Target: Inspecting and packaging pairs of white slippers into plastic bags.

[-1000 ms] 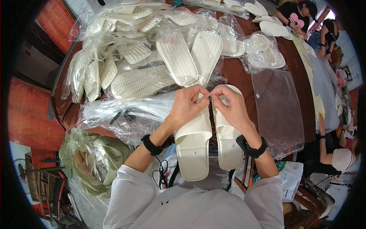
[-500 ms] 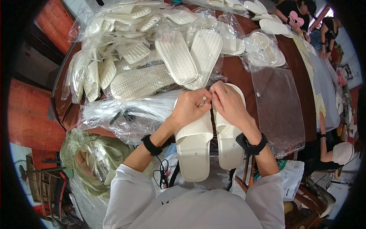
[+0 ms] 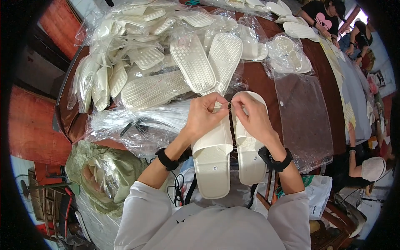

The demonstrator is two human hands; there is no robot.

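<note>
Two cream slide slippers lie side by side before me, soles down: the left slipper and the right slipper. My left hand is over the toe end of the left one, thumb and forefinger pinched. My right hand is pinched in the same way over the right one's strap. The fingertips of both hands nearly meet between the slippers. They hold a thin clear strand, only faintly visible, whose ends I cannot make out.
Bagged cream slippers are heaped at the far left. Just left of my hands lies a plastic bag of clear strands. A flat clear bag lies to the right. An open green sack stands lower left. Other people work at the right.
My left hand has shifted slightly up, and its fingers have opened into a wider loop. My right hand's fingers have moved down a little. The slippers stay in nearly the same place.
</note>
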